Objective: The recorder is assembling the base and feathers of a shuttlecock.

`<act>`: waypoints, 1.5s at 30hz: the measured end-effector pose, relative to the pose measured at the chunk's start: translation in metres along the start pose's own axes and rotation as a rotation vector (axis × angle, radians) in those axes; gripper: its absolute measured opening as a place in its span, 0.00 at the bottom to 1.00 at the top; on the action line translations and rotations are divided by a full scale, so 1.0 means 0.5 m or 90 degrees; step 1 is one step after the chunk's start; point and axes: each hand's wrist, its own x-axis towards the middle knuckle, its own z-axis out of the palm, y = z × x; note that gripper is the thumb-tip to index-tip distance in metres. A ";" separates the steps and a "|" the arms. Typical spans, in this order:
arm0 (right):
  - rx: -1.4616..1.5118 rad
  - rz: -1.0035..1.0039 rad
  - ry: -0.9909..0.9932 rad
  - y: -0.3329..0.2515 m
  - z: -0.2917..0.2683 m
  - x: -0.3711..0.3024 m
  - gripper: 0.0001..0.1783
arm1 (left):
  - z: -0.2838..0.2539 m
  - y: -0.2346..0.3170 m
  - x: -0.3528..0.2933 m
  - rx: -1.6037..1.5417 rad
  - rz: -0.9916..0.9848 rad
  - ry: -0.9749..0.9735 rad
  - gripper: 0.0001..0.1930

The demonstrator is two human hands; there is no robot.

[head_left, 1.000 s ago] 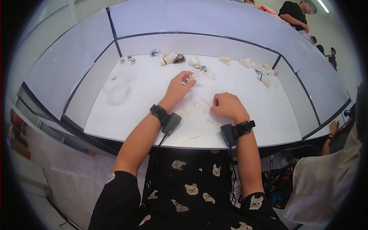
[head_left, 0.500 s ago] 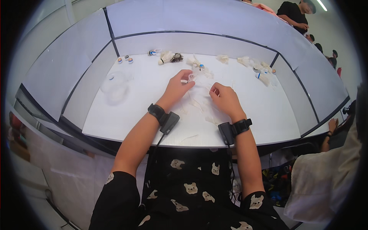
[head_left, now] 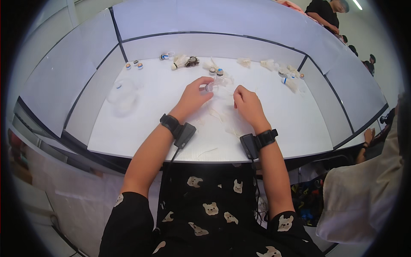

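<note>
My left hand [head_left: 195, 97] curls its fingers and thumb around a small translucent plastic piece [head_left: 209, 88] that looks like part of a shuttlecock. My right hand [head_left: 248, 105], a short way to its right, has its fingers closed in a pinch; whatever they hold, if anything, is too small to make out. Just beyond the hands lie shuttlecock heads [head_left: 219, 72] among white feathers. Loose feather strips [head_left: 218, 113] are scattered on the white table [head_left: 150, 132] between and below my hands.
At the back stand a shuttlecock [head_left: 180, 63] with a dark feather clump and several cork heads [head_left: 140, 66] at the left. A clear plastic bag [head_left: 122, 96] lies left. More shuttlecocks [head_left: 290, 83] and feathers sit right. Low white walls [head_left: 214, 45] enclose the table; people are beyond.
My right hand has tightened its fingers and risen slightly. The plastic piece has tilted in my left hand. The whole view has shifted a little.
</note>
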 end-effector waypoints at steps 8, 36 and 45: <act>-0.021 0.024 -0.004 -0.003 0.000 0.002 0.14 | 0.004 0.006 -0.002 -0.022 -0.021 -0.004 0.24; -0.080 0.118 -0.035 -0.031 -0.027 -0.004 0.14 | -0.004 -0.021 0.004 0.070 -0.024 0.065 0.24; -0.178 0.028 -0.239 -0.006 -0.026 -0.007 0.17 | -0.001 -0.032 0.008 0.048 -0.013 0.089 0.25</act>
